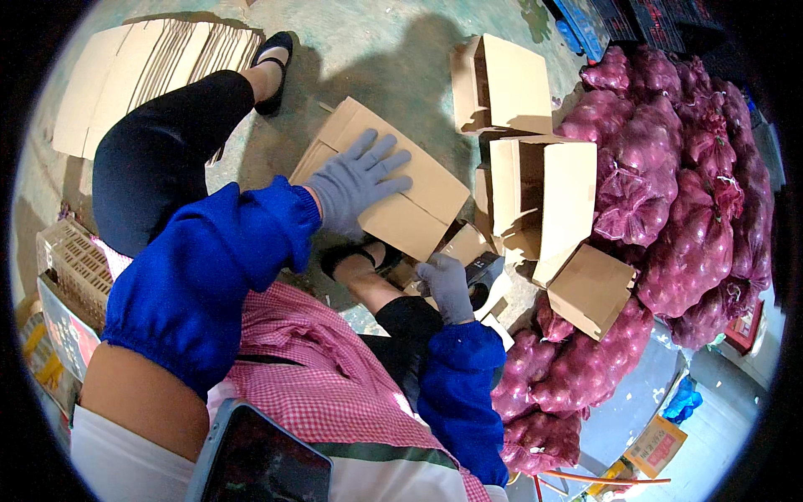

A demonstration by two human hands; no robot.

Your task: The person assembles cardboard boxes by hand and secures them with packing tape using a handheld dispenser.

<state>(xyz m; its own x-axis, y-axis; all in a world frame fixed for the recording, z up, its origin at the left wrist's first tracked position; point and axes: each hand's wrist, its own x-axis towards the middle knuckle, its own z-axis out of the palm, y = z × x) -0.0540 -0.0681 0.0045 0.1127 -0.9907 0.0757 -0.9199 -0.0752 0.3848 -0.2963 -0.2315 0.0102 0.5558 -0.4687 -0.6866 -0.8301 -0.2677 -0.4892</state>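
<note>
Left hand point(355, 186) splayed flat on carton point(428, 194); right hand point(448, 286) curled.

Grey gloves point(351, 188), blue oversleeves point(188, 280), pink-checked apron point(335, 368), seemingly black trousers point(155, 163).

A patchy green-grey floor point(360, 29) runs through the room, and strong light throws a broad dark shadow point(385, 71) across it. Bulging purple-red net sacks point(636, 171) stand piled along the right, with a blue crate point(583, 29) and dark crates point(657, 23) beyond. A beige plastic basket point(79, 266) sits far left; lower right, a crumpled blue bag point(682, 402) lies near a yellow-brown carton point(656, 446).
</note>
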